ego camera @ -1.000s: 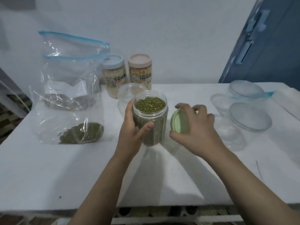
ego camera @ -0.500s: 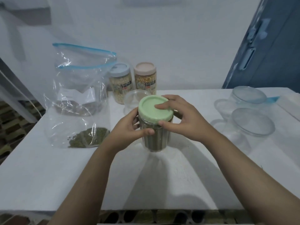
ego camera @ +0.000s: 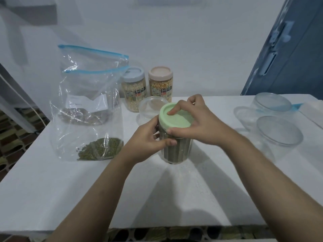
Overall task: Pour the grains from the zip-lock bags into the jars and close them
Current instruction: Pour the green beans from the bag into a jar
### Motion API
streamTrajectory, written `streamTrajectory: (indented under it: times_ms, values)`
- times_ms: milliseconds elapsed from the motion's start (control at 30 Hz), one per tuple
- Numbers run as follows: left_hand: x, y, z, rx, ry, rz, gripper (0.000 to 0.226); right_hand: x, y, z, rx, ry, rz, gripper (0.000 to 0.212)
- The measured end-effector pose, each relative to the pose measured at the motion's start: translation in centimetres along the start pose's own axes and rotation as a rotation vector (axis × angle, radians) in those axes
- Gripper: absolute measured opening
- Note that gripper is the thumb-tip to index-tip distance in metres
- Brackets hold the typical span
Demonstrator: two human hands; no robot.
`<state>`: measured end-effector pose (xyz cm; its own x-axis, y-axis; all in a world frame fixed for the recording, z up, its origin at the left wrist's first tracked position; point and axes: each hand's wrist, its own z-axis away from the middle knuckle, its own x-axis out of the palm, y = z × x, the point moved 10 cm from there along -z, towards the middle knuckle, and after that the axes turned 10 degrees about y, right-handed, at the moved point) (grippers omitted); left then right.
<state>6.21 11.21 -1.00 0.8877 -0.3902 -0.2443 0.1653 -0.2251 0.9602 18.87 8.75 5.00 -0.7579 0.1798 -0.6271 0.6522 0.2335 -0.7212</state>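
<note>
A clear jar of green grains (ego camera: 177, 151) stands on the white table (ego camera: 174, 198), with a pale green lid (ego camera: 176, 117) on top of it. My left hand (ego camera: 148, 138) wraps the jar's left side just under the lid. My right hand (ego camera: 195, 123) grips the lid from the right, one fingertip pressing on its top. A clear zip-lock bag (ego camera: 87, 110) with a blue seal stands open to the left, a small heap of green grains in its bottom corner.
Two lidded jars of grains (ego camera: 135, 91) (ego camera: 161, 84) stand at the back by the wall. A clear empty container (ego camera: 151, 106) sits just behind the jar. Clear round lids and containers (ego camera: 277, 130) lie at the right. A blue door (ego camera: 288, 49) stands at the far right.
One second ago the jar was open and my right hand held the green lid beside it. The lid now sits on the jar, and my right hand has shifted its grip on it.
</note>
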Motion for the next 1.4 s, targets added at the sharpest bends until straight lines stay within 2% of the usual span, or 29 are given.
streamTrajectory:
  times_ms: [100,200,267,367,433,533,633,700,767,833,900,1133,1267,1333,1400]
  values:
    - [0.0,0.0,0.0,0.01,0.019,0.021,0.075,0.4,-0.5,0.8,-0.017,0.065,0.007,0.034]
    - [-0.2,-0.2,-0.4,-0.009,-0.019,0.026,0.076,-0.1,-1.2,0.6,-0.077,-0.053,0.06,0.032]
    - [-0.1,-0.2,-0.6,-0.029,-0.045,0.034,0.074,-0.4,-1.3,0.4,-0.049,-0.075,0.047,0.035]
    - [-0.3,-0.3,-0.8,-0.03,-0.036,0.014,0.072,-0.1,-0.7,0.6,0.08,0.085,0.102,0.051]
    - [-0.4,-0.3,-0.7,-0.017,-0.018,-0.004,0.068,0.2,-0.7,1.3,0.138,0.216,0.134,0.053]
    - [-0.2,-0.2,-0.6,0.0,-0.011,0.012,0.065,0.3,-1.0,1.9,0.091,0.243,0.093,0.052]
    - [-0.2,0.0,-0.6,0.009,-0.015,0.017,0.068,-0.1,-1.3,1.8,0.036,0.219,0.091,0.051]
    - [-0.2,0.0,-0.5,0.018,-0.012,0.023,0.071,0.1,-1.3,1.6,0.054,0.16,0.096,0.058]
    - [-0.1,0.0,-0.4,0.021,-0.002,0.044,0.082,-0.4,-0.6,1.6,0.084,0.135,0.057,0.055]
    - [0.1,0.1,-0.1,0.037,0.005,0.046,0.097,-1.3,0.5,1.9,0.122,0.172,-0.055,0.054]
    - [0.3,0.2,0.2,0.067,0.001,0.027,0.101,-1.5,1.4,2.5,0.135,0.217,-0.152,0.049]
    - [0.4,0.4,0.2,0.074,-0.013,0.036,0.09,-0.3,1.3,2.6,-0.011,0.223,-0.151,0.04]
    - [0.3,0.4,0.2,0.076,0.008,0.008,0.074,0.0,1.0,2.0,-0.017,0.205,-0.086,0.047]
    - [0.3,0.4,0.3,0.07,0.008,0.003,0.073,-0.3,2.4,2.5,0.121,0.284,-0.272,0.058]
    - [0.4,0.7,0.5,0.06,0.002,0.005,0.073,-0.6,4.3,3.1,0.287,0.392,-0.609,0.061]
